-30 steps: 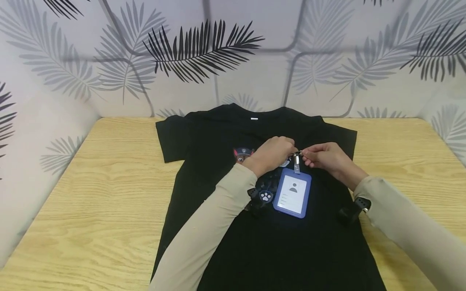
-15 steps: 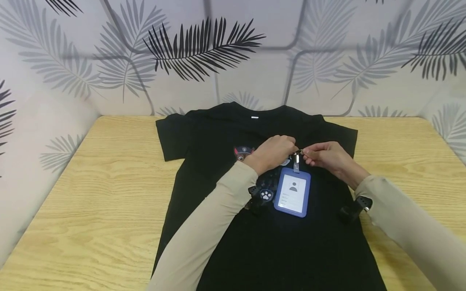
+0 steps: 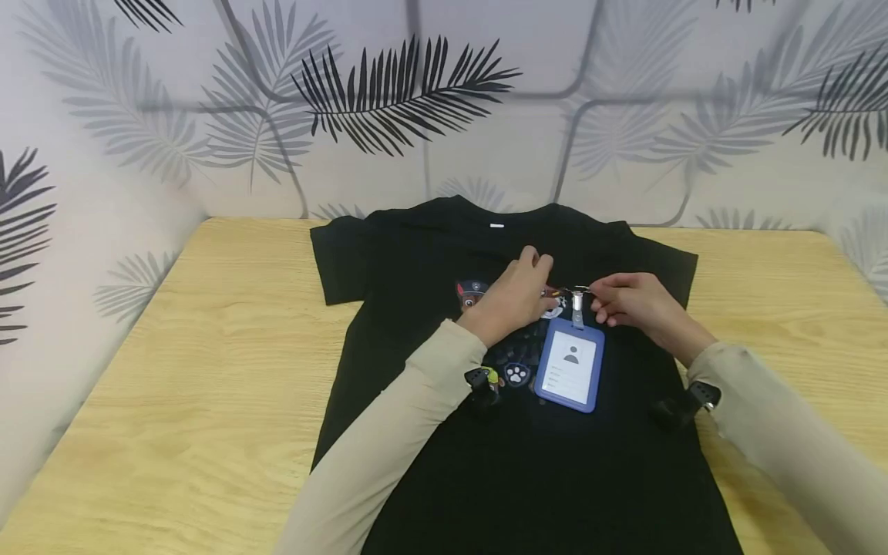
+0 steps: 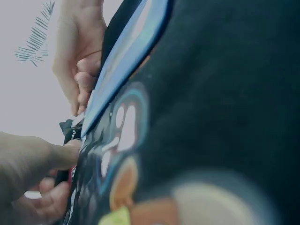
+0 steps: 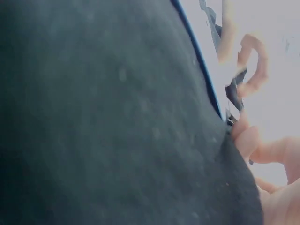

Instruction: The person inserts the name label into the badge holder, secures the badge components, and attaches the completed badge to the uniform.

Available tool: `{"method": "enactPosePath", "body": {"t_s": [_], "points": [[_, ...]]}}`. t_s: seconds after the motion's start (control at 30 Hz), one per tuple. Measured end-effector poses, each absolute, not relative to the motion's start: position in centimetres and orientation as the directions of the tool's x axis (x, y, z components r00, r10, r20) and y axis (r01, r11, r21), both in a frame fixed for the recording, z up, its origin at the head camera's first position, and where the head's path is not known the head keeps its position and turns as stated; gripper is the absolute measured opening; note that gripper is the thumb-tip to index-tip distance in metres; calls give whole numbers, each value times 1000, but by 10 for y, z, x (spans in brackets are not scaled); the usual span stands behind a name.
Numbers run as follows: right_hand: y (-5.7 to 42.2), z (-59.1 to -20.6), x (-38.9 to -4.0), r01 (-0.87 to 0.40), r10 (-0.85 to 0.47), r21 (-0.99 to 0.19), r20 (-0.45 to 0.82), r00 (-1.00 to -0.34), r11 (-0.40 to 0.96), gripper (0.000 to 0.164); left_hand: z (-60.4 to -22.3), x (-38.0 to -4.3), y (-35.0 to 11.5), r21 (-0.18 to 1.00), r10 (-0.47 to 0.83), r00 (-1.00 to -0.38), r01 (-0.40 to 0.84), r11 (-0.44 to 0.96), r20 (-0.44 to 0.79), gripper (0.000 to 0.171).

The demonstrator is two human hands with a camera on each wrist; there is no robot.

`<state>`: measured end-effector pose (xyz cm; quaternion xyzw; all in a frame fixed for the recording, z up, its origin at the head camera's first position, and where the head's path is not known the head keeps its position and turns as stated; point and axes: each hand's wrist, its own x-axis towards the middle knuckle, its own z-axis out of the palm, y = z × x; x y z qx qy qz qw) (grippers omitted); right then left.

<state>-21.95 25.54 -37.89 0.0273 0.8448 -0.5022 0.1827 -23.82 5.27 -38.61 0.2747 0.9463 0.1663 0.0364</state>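
A black T-shirt (image 3: 555, 470) lies spread face up, with cartoon dog prints on its chest. On it rests a blue ID badge holder (image 3: 570, 365) with a white card, its strap and metal clip (image 3: 578, 298) toward the collar. My right hand (image 3: 641, 304) pinches the thin metal pin (image 3: 581, 289) at the clip's top between thumb and fingertips. Left of the clip, my left hand (image 3: 512, 297) is over the print, thumb and fingers spread apart with the thumb low at the cloth. In the left wrist view, the badge holder (image 4: 124, 65) appears edge-on; the right wrist view is partly washed out.
The shirt lies on a light wooden table (image 3: 208, 370). A pale wall covering (image 3: 430, 92) with leaf patterns rises behind the table's far edge. Each wrist carries a small black camera, such as the right wrist camera (image 3: 694, 401).
My left fingers have moved away from the clip and spread apart, uncovering more of the print. My right hand keeps its pinch at the clip's top. The head view has shifted slightly.
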Motion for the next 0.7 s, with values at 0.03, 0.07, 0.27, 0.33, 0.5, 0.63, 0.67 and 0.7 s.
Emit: {"method": "enactPosePath", "body": {"t_s": [0.03, 0.07, 0.27, 0.33, 0.5, 0.63, 0.67, 0.7], "points": [[257, -378, -219, 203, -137, -821, -321, -937, 533, 38, -386, -236, 52, 343, 509, -861, 484, 805, 19, 59], [259, -377, -219, 175, -137, -799, -305, -942, 575, 37, -386, -235, 50, 360, 484, -875, 455, 814, 12, 64], [261, -371, -217, -16, -175, -565, -229, -957, 825, 41, -385, -231, 45, 429, 403, -915, 364, 827, 1, 79], [260, -369, -215, -67, -196, -498, -211, -958, 865, 44, -384, -231, 44, 424, 395, -919, 356, 833, -6, 79], [261, -367, -212, -144, -242, -422, -189, -952, 895, 53, -380, -229, 44, 392, 387, -920, 335, 857, -59, 79], [261, -362, -206, -152, -243, -426, -167, -956, 892, 53, -377, -226, 43, 365, 414, -906, 359, 859, -83, 76], [259, -360, -203, -168, -248, -427, -137, -959, 888, 51, -376, -225, 42, 356, 425, -901, 373, 857, -80, 74], [256, -358, -198, -197, -261, -423, -99, -960, 884, 46, -375, -224, 41, 346, 435, -898, 385, 856, -75, 72]]}}
